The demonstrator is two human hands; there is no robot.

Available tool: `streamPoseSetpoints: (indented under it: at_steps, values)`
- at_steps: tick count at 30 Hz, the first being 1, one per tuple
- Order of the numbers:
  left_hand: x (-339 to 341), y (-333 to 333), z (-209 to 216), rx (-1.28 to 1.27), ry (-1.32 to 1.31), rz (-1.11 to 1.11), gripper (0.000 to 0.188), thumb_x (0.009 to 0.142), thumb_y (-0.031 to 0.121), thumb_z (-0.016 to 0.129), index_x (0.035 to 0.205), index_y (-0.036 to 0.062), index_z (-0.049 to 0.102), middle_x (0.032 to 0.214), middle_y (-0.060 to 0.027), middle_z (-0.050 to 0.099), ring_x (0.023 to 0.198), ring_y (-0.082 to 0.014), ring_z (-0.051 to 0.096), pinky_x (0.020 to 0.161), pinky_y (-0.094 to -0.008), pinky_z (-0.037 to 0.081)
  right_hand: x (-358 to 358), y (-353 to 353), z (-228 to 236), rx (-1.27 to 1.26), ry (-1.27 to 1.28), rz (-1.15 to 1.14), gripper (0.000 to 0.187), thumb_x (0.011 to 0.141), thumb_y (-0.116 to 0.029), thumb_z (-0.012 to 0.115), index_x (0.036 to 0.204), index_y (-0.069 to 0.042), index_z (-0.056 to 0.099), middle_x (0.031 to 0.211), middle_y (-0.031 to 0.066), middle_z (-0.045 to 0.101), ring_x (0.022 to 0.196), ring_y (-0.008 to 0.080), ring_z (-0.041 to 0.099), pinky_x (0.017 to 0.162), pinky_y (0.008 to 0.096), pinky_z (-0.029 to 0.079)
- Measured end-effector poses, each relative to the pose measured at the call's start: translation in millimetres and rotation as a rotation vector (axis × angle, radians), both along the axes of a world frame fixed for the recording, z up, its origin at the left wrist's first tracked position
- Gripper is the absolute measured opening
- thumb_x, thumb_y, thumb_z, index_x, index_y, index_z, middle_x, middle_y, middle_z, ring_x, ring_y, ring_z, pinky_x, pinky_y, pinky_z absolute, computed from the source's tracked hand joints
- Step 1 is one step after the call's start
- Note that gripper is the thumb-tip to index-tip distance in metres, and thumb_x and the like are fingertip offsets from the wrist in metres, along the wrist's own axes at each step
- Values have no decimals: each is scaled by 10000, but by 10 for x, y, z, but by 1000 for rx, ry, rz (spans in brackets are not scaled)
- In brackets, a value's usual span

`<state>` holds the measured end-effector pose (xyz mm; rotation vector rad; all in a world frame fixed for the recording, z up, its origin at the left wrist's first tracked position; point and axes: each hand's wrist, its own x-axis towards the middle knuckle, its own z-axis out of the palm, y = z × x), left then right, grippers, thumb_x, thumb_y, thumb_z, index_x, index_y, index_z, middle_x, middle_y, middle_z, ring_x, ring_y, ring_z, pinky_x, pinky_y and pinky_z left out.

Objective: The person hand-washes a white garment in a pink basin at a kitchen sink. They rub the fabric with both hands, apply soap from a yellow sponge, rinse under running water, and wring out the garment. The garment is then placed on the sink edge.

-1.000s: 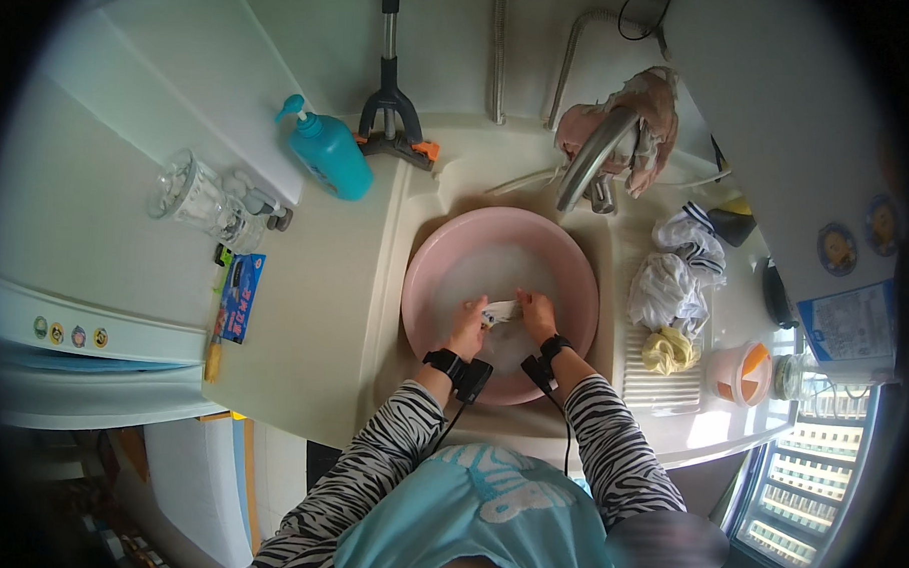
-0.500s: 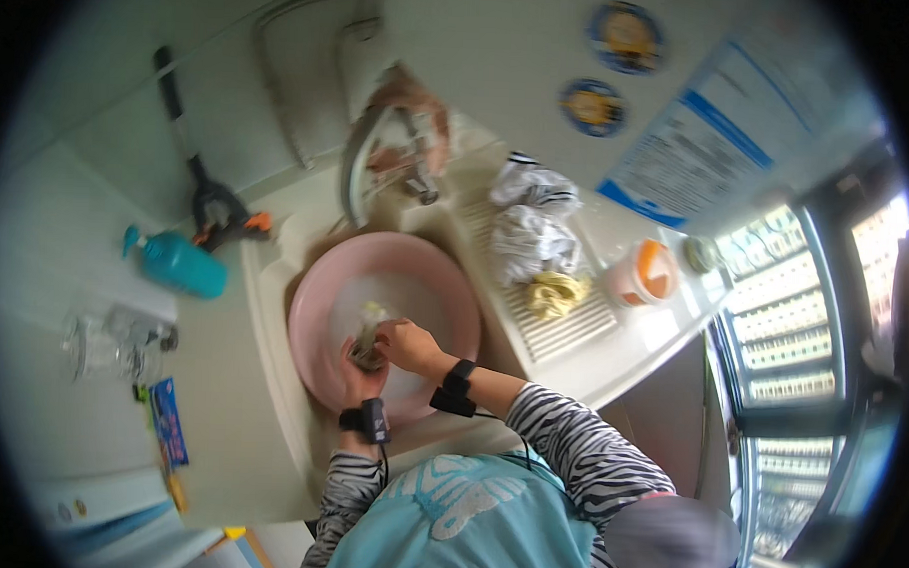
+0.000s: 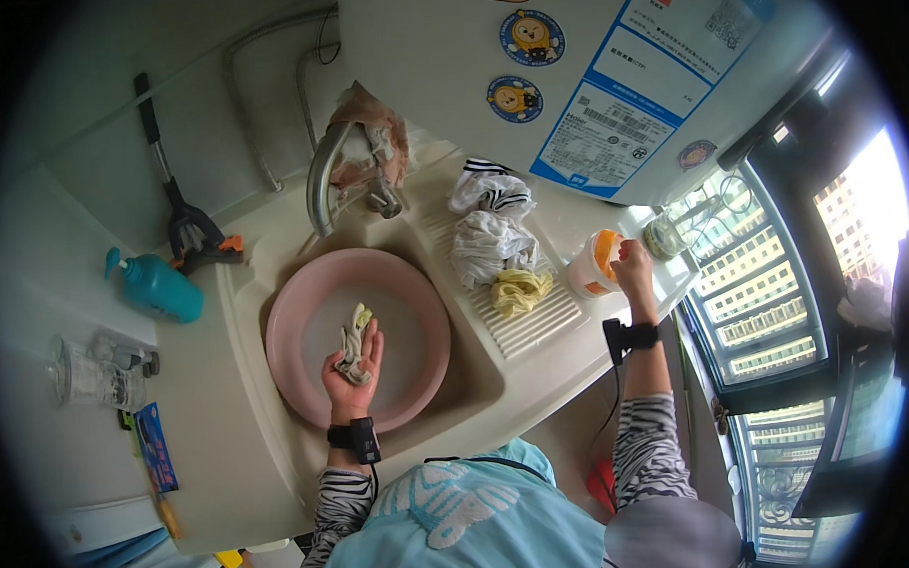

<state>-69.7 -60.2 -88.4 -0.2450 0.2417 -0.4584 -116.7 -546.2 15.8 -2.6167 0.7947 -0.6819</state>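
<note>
My left hand (image 3: 353, 379) lies palm up over the pink basin (image 3: 433, 383), its fingers stretched out. Across that palm rests a small wet cloth that looks like a sock (image 3: 353, 343), whitish grey with a yellow-green end. Cloudy whitish water (image 3: 397, 367) stands in the basin. Over on the right, my right hand (image 3: 633, 272) is at the rim of a white and orange tub (image 3: 587, 269), fingers curled together. Something small and red shows at its fingertips, too small to name.
White clothes (image 3: 491, 247) and a yellow cloth (image 3: 520, 292) lie on the ribbed drainboard (image 3: 533, 322). The faucet (image 3: 323, 184) arches behind the basin. A teal pump bottle (image 3: 157, 286) stands left of the sink. A glass jar (image 3: 664, 237) sits beyond the tub.
My right hand has left the sock over the basin and moved right to the tub. My left hand has opened flat with the sock on its palm. The view has shifted.
</note>
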Motion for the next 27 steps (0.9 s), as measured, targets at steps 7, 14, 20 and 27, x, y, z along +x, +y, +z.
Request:
streamPoseSetpoints:
  at_steps: [7, 14, 20, 27]
  values:
    - [-79, -89, 61, 165, -247, 21, 749, 702, -83, 498, 1411, 96, 334, 1467, -118, 320, 1388, -270, 244, 1131, -435, 255, 248, -427, -421, 53, 149, 177, 422, 726, -149, 693, 1072, -3, 500, 958, 228, 619, 934, 387, 606, 758, 431, 489]
    - [-52, -26, 96, 193, -250, 51, 515, 889, 105, 553, 1370, 32, 383, 1380, -123, 430, 1282, -262, 405, 1127, -390, 293, 178, -73, -122, -81, -398, 29, 472, 809, -253, 721, 1112, -8, 455, 944, 130, 575, 846, 258, 589, 760, 357, 476]
    - [-46, -66, 125, 169, -224, 46, 482, 965, 284, 442, 1355, 4, 394, 1357, -111, 466, 1256, -234, 442, 1116, -393, 306, 217, 1017, 348, -315, -545, 188, 546, 774, -189, 765, 1176, -25, 433, 971, 104, 574, 828, 211, 580, 721, 326, 485]
    - [-88, -95, -45, 342, -335, 114, 493, 988, 336, 358, 1392, 54, 352, 1394, -114, 418, 1269, -240, 420, 1122, -411, 269, 413, 3563, -511, 245, 50, 1045, 814, 632, -521, 783, 1143, 21, 455, 996, 216, 580, 878, 381, 590, 776, 418, 486]
